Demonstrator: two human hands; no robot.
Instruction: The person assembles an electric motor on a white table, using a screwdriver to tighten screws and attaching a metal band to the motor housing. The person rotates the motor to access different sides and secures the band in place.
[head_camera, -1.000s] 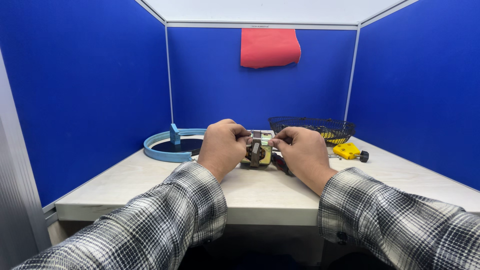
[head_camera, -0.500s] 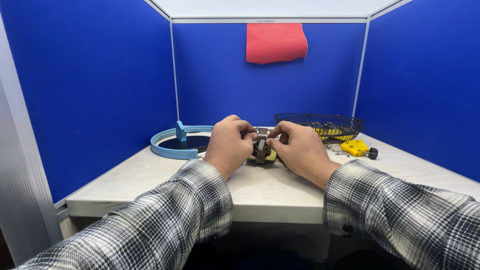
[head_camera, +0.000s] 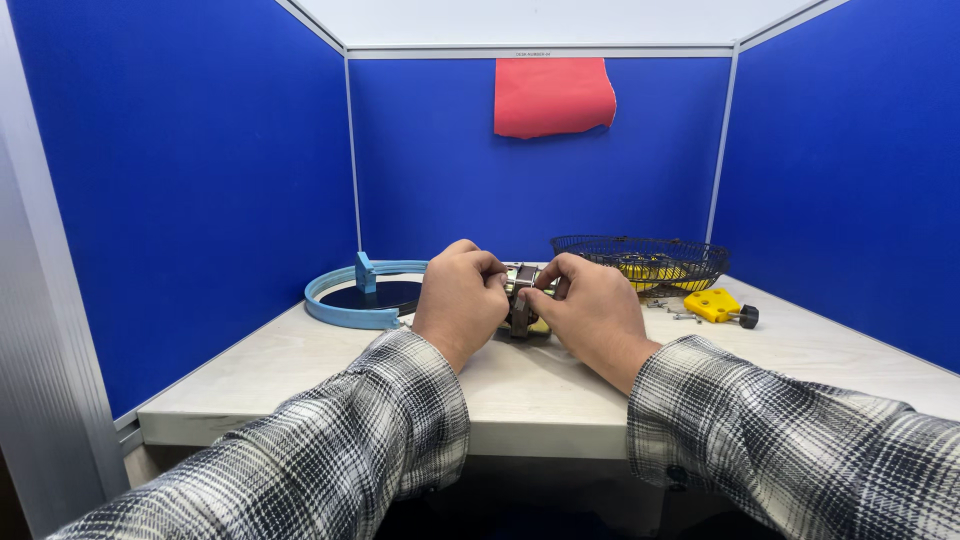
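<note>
We see left hand (head_camera: 462, 297) and right hand (head_camera: 590, 308), each grip closed on small motor (head_camera: 522, 300) between them; red cloth (head_camera: 553, 96) high behind.

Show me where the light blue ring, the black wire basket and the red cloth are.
light blue ring (head_camera: 338, 312): head view, on its front left rim.
black wire basket (head_camera: 690, 262): head view, on its right side wall.
red cloth (head_camera: 553, 95): head view, on its middle.
</note>
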